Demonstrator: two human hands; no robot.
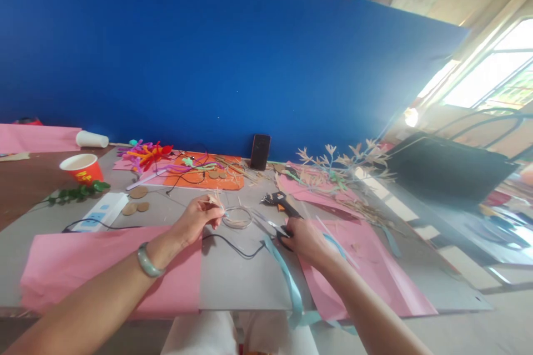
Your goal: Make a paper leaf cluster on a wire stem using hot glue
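Observation:
My left hand (204,213) is closed in a pinch at the left side of a thin wire-like ring (238,227), with pale straw-coloured strands sticking up at the fingertips. My right hand (307,239) is wrapped round the black handles of a pair of scissors (285,234). Their blades point left toward the ring, and I cannot tell whether they touch it. Just beyond the right hand lies a black glue gun (288,205). A dark cord (237,252) runs across the grey table below the ring. A light blue ribbon (292,283) hangs over the front edge.
Pink paper sheets (112,266) lie left and right. A phone (260,152) leans on the blue panel (233,55). Farther left are a red paper cup (85,171), a white power strip (102,212), wooden discs (139,192) and coloured pipe cleaners (147,155). Dried sprigs (333,163) stand right.

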